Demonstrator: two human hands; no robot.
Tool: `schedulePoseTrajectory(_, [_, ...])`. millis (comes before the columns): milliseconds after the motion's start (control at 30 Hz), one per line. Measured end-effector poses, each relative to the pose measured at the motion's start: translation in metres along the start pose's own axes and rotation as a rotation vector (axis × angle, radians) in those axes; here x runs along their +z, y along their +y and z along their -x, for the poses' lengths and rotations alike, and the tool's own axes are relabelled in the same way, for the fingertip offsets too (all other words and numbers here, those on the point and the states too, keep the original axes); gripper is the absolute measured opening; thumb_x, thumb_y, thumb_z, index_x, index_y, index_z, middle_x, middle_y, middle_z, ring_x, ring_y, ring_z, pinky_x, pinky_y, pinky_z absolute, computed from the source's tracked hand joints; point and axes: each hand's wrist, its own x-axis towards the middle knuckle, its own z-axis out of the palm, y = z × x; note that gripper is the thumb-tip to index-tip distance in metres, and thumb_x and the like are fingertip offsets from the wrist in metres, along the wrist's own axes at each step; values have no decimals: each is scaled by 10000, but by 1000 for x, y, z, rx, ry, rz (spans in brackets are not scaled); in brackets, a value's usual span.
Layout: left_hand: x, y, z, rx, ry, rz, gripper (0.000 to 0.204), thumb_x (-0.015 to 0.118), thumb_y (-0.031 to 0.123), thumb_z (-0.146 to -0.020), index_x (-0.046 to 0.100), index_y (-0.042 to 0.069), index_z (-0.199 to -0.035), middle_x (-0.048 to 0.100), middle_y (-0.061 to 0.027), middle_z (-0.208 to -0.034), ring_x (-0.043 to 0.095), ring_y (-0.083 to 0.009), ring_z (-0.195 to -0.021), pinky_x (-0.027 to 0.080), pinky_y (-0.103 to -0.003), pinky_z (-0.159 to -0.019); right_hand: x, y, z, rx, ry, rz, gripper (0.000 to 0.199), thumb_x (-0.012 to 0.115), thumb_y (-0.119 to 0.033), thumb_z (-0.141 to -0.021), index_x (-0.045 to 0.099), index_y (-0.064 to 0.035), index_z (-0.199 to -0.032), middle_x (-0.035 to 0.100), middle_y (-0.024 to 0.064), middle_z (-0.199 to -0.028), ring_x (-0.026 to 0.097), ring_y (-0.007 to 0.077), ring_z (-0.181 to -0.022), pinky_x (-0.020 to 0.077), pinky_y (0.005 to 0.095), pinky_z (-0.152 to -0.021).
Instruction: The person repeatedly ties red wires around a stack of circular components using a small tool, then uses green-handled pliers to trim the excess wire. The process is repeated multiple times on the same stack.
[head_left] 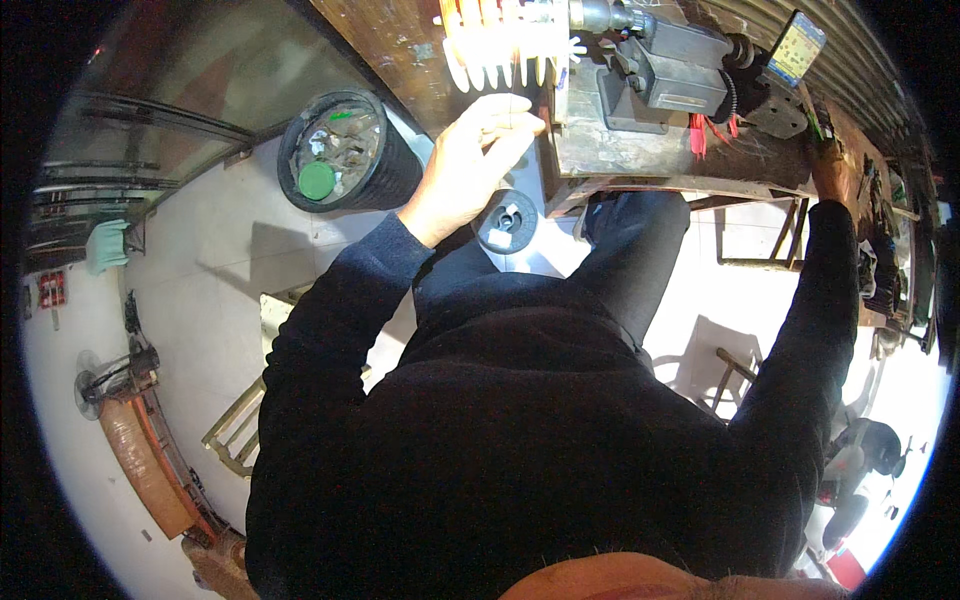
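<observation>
My left hand is raised just below a winding former with pale, rounded fins. Its thumb and fingertips are pinched together on what looks like a thin wire running up to the former. Below that hand, a dark wire spool stands near my legs. The former is mounted on the shaft of a grey winding machine, which sits on the wooden bench. Far to the right, my right hand is at the bench's end, beside a dark metal plate; shadow hides its fingers.
A black bucket of scraps with a green lid inside stands left of the bench. A phone with a lit screen is propped behind the machine. Red strips hang at the bench edge. A wooden chair and a fan are at the left.
</observation>
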Motion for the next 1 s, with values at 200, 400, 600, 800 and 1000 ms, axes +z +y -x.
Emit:
schedulePoseTrajectory(200, [3, 28, -2, 309, 255, -435, 181, 698, 161, -982, 727, 2, -1063, 760, -146, -995, 738, -197, -924, 571, -308, -804, 12, 10, 17, -74, 169, -66, 409, 589, -400, -1030, 646, -14, -1152, 702, 217, -1113, 672, 403, -1010, 535, 505, -837])
schedulePoseTrajectory(400, [-3, 37, -14, 229, 198, -277, 220, 699, 204, -989, 749, -10, -993, 762, -93, -768, 712, -128, -663, 544, -267, -625, -33, 3, 60, 172, 295, -244, 477, 502, -416, -1081, 665, 2, -1246, 715, 204, -1167, 704, 316, -982, 546, 414, -800])
schedulePoseTrajectory(600, [-16, 29, -21, 129, 79, -374, 214, 690, 160, -991, 774, -34, -957, 759, -85, -843, 706, -112, -762, 540, -258, -706, -140, -86, 147, 187, 475, -1144, 490, 606, -425, -1043, 683, 1, -1274, 724, 127, -1062, 677, 196, -913, 547, 342, -807])
schedulePoseTrajectory(800, [-20, 17, -32, 207, 91, -135, 211, 650, 108, -1000, 711, -47, -1130, 771, -105, -953, 734, -133, -816, 577, -278, -757, -234, -214, 201, -38, -85, -1170, 374, 667, -355, -1020, 719, -14, -1167, 740, 65, -954, 640, 123, -778, 498, 273, -676])
schedulePoseTrajectory(1000, [-27, 30, -25, 328, 149, -308, 217, 651, 144, -1014, 744, 3, -1150, 753, -48, -906, 665, -74, -777, 507, -230, -705, -250, -302, 220, -737, -284, -785, 328, 729, -207, -944, 656, 31, -1157, 642, 163, -1034, 648, 274, -910, 537, 406, -827])
